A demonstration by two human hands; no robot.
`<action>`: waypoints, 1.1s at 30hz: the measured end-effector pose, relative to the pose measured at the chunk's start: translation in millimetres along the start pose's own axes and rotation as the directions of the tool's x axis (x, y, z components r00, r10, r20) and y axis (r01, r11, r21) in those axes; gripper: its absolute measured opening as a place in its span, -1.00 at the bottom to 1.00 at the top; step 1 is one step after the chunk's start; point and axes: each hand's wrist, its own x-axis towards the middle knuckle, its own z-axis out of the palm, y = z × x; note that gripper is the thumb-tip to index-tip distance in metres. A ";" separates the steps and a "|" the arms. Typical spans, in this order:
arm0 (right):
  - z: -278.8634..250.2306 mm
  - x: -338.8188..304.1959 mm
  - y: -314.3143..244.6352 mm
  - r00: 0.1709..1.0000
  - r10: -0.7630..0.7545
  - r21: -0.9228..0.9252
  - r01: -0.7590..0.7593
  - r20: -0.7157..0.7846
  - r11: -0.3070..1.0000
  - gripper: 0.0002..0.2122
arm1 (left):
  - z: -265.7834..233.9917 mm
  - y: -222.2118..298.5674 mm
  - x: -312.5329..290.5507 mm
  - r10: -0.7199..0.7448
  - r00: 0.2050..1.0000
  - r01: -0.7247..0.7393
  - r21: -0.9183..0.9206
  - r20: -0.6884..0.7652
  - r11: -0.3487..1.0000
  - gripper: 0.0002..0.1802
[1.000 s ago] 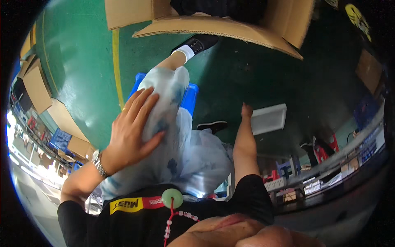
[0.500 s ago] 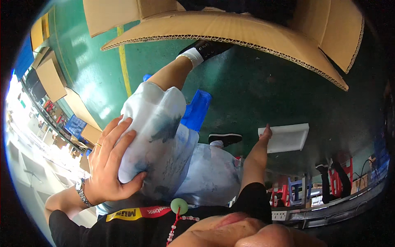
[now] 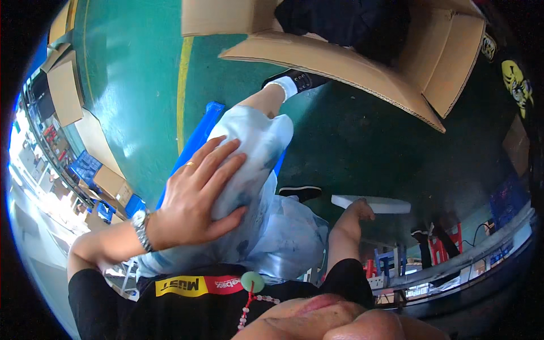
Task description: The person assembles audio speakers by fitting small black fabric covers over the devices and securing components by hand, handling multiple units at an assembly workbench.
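Slab (image 3: 391,205), white and nearly edge-on to my camera, hangs out to the right over the green floor (image 3: 130,73), and my right hand (image 3: 361,209) is on it! I see that hand curled at the near long side, around the middle, closed on the slab as far as I can make out, though the fingers' undersides are hidden from me. Over to my left hand (image 3: 195,204): flat, palm down, fingers a little spread, gripping nothing, resting on the pale cloth (image 3: 263,144) over the knee. A watch (image 3: 140,229) sits on that wrist, a ring (image 3: 190,163) on one finger. Ahead, at the top of my view, a carton (image 3: 340,65) gapes with its flaps splayed, dark stuff (image 3: 345,22) inside. One black shoe (image 3: 309,80) shows just below the near flap, the other (image 3: 303,193) just left of the slab. Something blue (image 3: 198,136) pokes out beside the leg, near a yellow line (image 3: 184,85), and low in my view a green pendant (image 3: 253,281) lies against the black shirt (image 3: 215,309).
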 end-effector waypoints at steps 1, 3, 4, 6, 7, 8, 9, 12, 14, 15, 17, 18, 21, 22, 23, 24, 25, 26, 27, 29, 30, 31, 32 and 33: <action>-15.7 -12.7 -6.7 1.000 -0.013 0.002 0.013 -0.003 1.000 -0.29 | -2.3 -4.3 -4.0 0.013 1.000 -0.013 -0.007 0.007 1.000 -0.22; -45.9 -42.9 -19.0 0.961 -0.270 -0.091 0.264 -0.061 0.960 -0.47 | -5.3 -14.4 -11.5 0.018 1.000 -0.018 -0.019 -0.014 1.000 -0.23; -56.1 -49.2 -17.5 0.920 -0.370 -0.077 0.362 -0.128 0.929 -0.46 | -5.3 -17.7 -14.8 0.038 0.998 -0.041 -0.038 -0.057 0.998 -0.25; -77.3 -56.1 -18.9 0.872 -0.488 -0.102 0.483 -0.039 0.870 -0.47 | -2.1 -24.1 -18.5 0.072 0.991 -0.081 -0.072 -0.116 0.994 -0.27; -87.0 -65.3 -20.9 0.803 -0.590 -0.116 0.596 0.082 0.795 -0.47 | -2.3 -26.3 -20.2 0.080 0.989 -0.090 -0.077 -0.127 0.993 -0.27; -108.1 -85.5 -23.9 0.794 -0.598 -0.050 0.606 0.109 0.794 -0.49 | -1.7 -28.6 -23.8 0.088 0.985 -0.104 -0.103 -0.151 0.989 -0.28; -107.7 -89.8 -15.4 0.791 -0.603 -0.047 0.609 0.101 0.791 -0.49 | -0.5 -30.3 -27.1 0.097 0.980 -0.120 -0.129 -0.173 0.984 -0.30; -123.8 -113.0 6.0 0.712 -0.694 0.123 0.683 0.109 0.720 -0.46 | 5.0 -33.2 -28.2 0.146 0.961 -0.174 -0.100 -0.235 0.980 -0.36; -150.2 -152.8 9.0 0.773 -0.617 0.138 0.602 0.146 0.787 -0.44 | 7.2 -38.6 -33.5 0.143 0.958 -0.163 -0.061 -0.250 0.985 -0.39; -163.3 -167.6 16.0 0.829 -0.530 0.136 0.512 0.179 0.848 -0.42 | 8.6 -39.4 -36.1 0.162 0.954 -0.184 -0.064 -0.251 0.981 -0.39; -175.1 -188.5 36.9 0.782 -0.619 0.272 0.581 0.073 0.767 -0.41 | 12.5 -38.3 -32.2 0.176 0.950 -0.203 -0.083 -0.256 0.976 -0.38; -194.6 -212.1 37.4 0.776 -0.624 0.297 0.578 0.086 0.760 -0.40 | 15.8 -43.1 -34.1 0.184 0.947 -0.208 -0.067 -0.262 0.976 -0.38; -247.1 -242.6 44.0 0.787 -0.611 0.288 0.567 0.087 0.772 -0.28 | 23.9 -50.2 -35.2 0.224 0.935 -0.235 -0.007 -0.276 0.972 -0.34; -256.4 -233.2 58.3 0.819 -0.571 0.287 0.536 0.052 0.794 -0.28 | 27.1 -46.4 -32.5 0.235 0.937 -0.240 0.011 -0.258 0.971 -0.32; -264.7 -225.6 72.7 0.738 -0.668 0.303 0.661 -0.096 0.686 -0.31 | 16.8 -35.8 -38.4 0.214 0.958 -0.215 0.015 -0.193 0.977 -0.31; -273.9 -219.3 91.7 0.632 -0.735 0.285 0.772 -0.245 0.568 -0.34 | 19.8 -32.0 -40.6 0.229 0.957 -0.225 0.039 -0.180 0.974 -0.31; -288.5 -220.9 106.0 0.658 -0.705 0.295 0.751 -0.266 0.590 -0.34 | 24.6 -33.5 -39.9 0.236 0.956 -0.227 0.070 -0.176 0.971 -0.31; -313.2 -227.6 118.1 0.672 -0.704 0.430 0.718 -0.227 0.547 -0.40 | 28.3 -33.8 -39.8 0.246 0.957 -0.234 0.092 -0.155 0.968 -0.30; -341.5 -236.6 131.8 0.681 -0.707 0.558 0.668 -0.193 0.492 -0.45 | 31.0 -33.7 -40.7 0.291 0.946 -0.276 0.112 -0.146 0.955 -0.30; -398.2 -262.9 159.3 0.736 -0.675 0.692 0.514 -0.052 0.507 -0.39 | 37.9 -34.1 -39.2 0.294 0.940 -0.275 0.126 -0.172 0.953 -0.31; -418.2 -273.0 176.6 0.700 -0.710 0.719 0.533 -0.077 0.447 -0.39 | 40.5 -31.0 -38.1 0.328 0.928 -0.309 0.128 -0.179 0.942 -0.31; -434.1 -283.3 195.1 0.662 -0.743 0.743 0.549 -0.105 0.384 -0.39 | 44.7 -29.7 -36.3 0.383 0.909 -0.359 0.156 -0.165 0.920 -0.31; -448.5 -296.0 213.9 0.646 -0.756 0.714 0.577 -0.103 0.396 -0.39 | 48.1 -31.1 -35.3 0.401 0.896 -0.360 0.217 -0.190 0.907 -0.31; -452.6 -300.5 236.9 0.591 -0.790 0.671 0.655 -0.166 0.348 -0.37 | 48.7 -30.7 -36.9 0.420 0.881 -0.357 0.275 -0.217 0.893 -0.31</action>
